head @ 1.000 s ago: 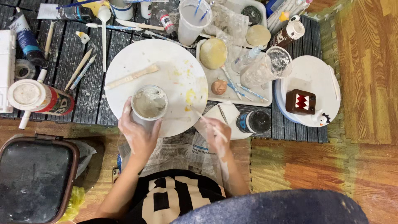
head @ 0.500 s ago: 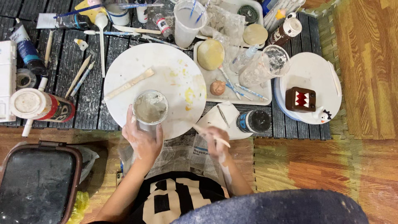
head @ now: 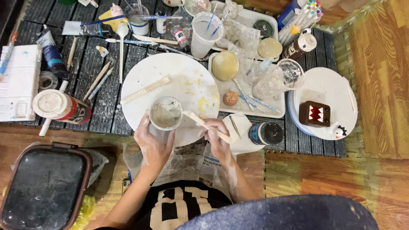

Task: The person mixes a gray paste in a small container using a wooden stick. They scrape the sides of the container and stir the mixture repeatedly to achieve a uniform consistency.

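A clear plastic cup of grey paste (head: pixel 165 113) is gripped by the left hand (head: pixel 154 142) over the round white board (head: pixel 170 96); a flat wooden stick (head: pixel 206 126), pinched in the right hand (head: pixel 218 138), is angled up-left, tip at the cup's rim

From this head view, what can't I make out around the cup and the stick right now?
- Cup: its lower wall and base, hidden by the left hand.
- Wooden stick: its near end, covered by the right hand.
- Grey contents of the cup: depth and thickness too small to judge.
- Newspaper: partly hidden under both forearms.
- Blue mass at the bottom edge: cut off, blurred.
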